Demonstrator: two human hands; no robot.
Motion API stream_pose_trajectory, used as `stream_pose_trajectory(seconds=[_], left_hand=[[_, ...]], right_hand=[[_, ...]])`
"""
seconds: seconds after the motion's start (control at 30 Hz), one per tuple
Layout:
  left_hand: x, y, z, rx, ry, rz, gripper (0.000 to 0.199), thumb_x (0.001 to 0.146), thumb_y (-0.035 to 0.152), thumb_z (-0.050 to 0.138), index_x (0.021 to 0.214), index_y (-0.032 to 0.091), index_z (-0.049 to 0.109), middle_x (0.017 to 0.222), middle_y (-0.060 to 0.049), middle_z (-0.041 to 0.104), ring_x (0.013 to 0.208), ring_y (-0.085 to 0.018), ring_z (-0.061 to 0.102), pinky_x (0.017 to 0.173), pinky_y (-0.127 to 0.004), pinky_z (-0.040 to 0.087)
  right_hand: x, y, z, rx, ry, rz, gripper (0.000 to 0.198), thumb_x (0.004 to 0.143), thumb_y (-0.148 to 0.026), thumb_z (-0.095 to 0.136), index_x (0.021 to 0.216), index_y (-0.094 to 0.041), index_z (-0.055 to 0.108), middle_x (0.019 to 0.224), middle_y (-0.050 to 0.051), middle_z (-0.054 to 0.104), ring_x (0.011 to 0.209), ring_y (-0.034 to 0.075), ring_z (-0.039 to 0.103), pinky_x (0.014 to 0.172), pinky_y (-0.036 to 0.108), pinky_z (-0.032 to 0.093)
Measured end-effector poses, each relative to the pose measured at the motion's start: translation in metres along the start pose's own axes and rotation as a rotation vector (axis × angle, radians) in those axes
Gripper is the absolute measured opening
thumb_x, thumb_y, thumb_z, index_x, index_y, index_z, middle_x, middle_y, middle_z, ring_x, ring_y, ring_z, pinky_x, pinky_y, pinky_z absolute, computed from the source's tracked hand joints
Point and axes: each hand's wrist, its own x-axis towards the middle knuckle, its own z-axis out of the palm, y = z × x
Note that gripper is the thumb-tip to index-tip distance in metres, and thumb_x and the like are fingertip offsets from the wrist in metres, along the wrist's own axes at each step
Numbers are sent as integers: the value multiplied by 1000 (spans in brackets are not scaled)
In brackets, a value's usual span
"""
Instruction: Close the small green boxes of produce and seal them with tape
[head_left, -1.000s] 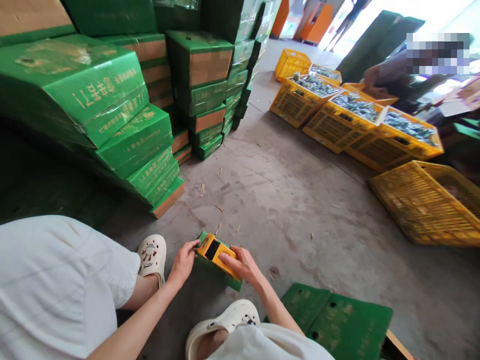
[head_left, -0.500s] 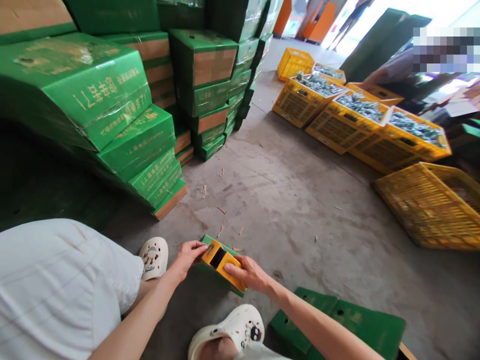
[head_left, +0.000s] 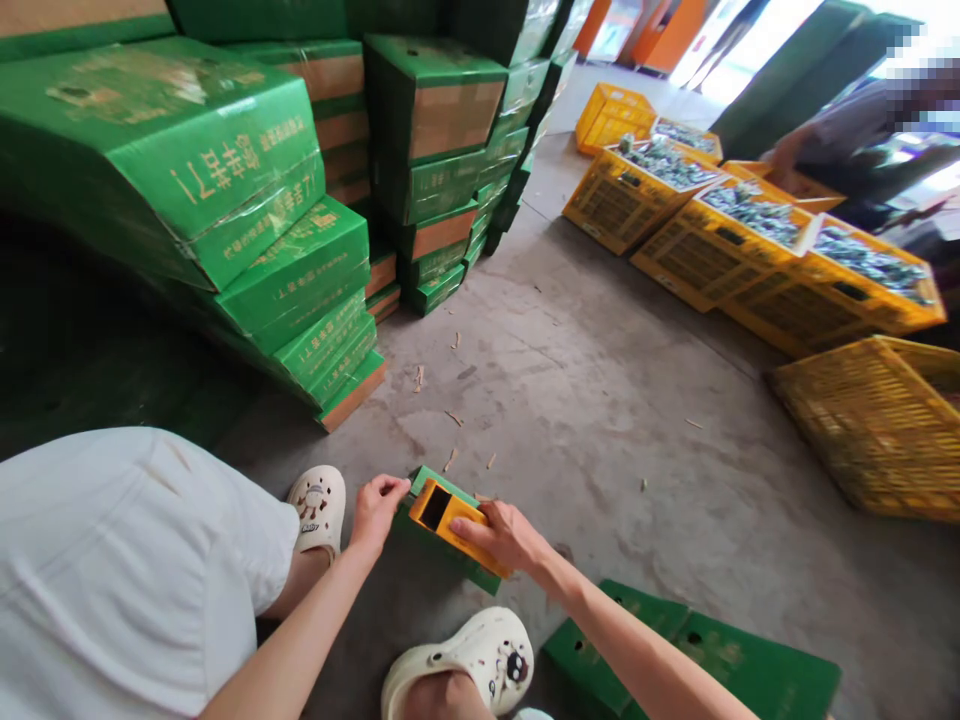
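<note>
My right hand (head_left: pixel 501 535) is wrapped round a small orange-yellow box (head_left: pixel 471 556) with a dark rectangle on its face, its thumb lying across the top. Beneath it is a narrow green carton (head_left: pixel 478 578), with only its edges showing around the box. My left hand (head_left: pixel 381 508) is closed in a pinch at the near-left corner of the green carton, just off the yellow box's end. Whatever is between those fingertips is too small to make out. Both hands are low, between my two white clogs (head_left: pixel 319 508).
Stacked green cartons (head_left: pixel 247 170) rise on the left. Yellow crates (head_left: pixel 675 265) of greyish-green pieces stand at upper right beside a person's arm (head_left: pixel 817 135). A tilted yellow crate (head_left: pixel 877 425) is at right, flattened green cardboard (head_left: pixel 757 655) lower right, and scraps (head_left: pixel 454 418) litter the floor.
My left fingers have drawn back from the end of the yellow box to its left. The right hand keeps its grip. The whole view has shifted slightly.
</note>
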Motion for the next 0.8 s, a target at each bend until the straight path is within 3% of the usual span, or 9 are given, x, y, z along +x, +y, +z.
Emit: stream_pose_trajectory(seconds=[0.17, 0.5, 0.6, 0.8], left_hand=[[24, -6, -30, 52, 190, 62, 47, 70, 65, 74, 78, 18, 74, 68, -4, 69, 65, -19, 61, 64, -28, 46], [41, -27, -37, 113, 200, 75, 42, 72, 61, 73, 81, 19, 75, 77, -6, 74, 77, -22, 67, 74, -31, 50], [47, -43, -28, 125, 174, 32, 48, 70, 65, 72, 81, 19, 74, 79, -6, 74, 76, -22, 67, 72, -30, 50], [38, -72, 14, 159, 38, -70, 54, 71, 69, 70, 79, 16, 74, 77, -8, 75, 75, -22, 70, 71, -31, 53]], right_hand=[[-12, 24, -8, -99, 9, 110, 63, 81, -78, 60, 70, -17, 65, 60, 1, 56, 59, 15, 52, 51, 25, 28], [-6, 16, 0, -228, 26, 150, 61, 85, -76, 58, 67, -19, 61, 61, 3, 54, 59, 16, 53, 54, 26, 28], [-4, 14, 2, -263, 25, 172, 60, 88, -75, 56, 69, -18, 64, 63, 4, 59, 60, 17, 55, 55, 27, 30], [-1, 10, 2, -266, 13, 198, 61, 89, -75, 55, 70, -18, 66, 64, 6, 63, 60, 17, 57, 55, 26, 29]])
